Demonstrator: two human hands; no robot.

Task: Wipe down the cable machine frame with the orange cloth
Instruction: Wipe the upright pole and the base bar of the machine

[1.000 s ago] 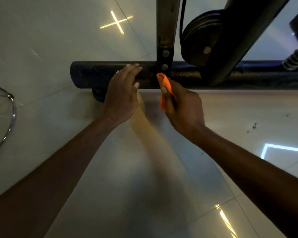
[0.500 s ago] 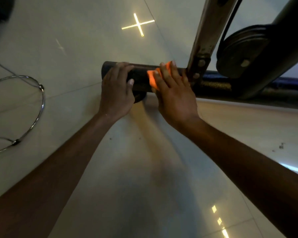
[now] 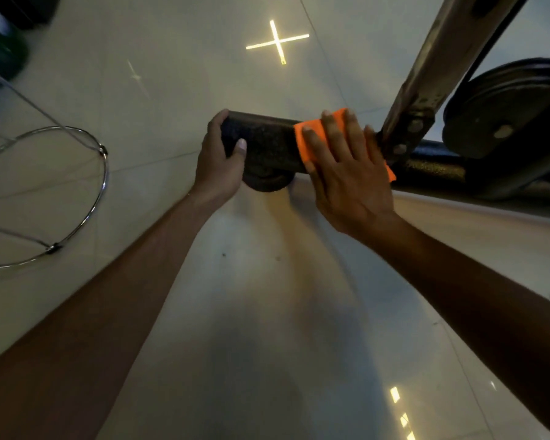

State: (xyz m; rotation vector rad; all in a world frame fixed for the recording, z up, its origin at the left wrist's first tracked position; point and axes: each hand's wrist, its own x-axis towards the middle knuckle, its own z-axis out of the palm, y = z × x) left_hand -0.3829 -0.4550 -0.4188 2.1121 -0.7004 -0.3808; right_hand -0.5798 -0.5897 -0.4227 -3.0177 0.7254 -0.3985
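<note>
While the left hand (image 3: 218,161) grips the base tube (image 3: 264,144) end, the right hand (image 3: 346,166), fingers flat, presses the orange cloth (image 3: 311,134); firm overlapping strokes toward that end should clean best.

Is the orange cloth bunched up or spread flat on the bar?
Spread flat: the orange cloth lies over the dark round base bar, pressed under the right hand's straight fingers.
</note>
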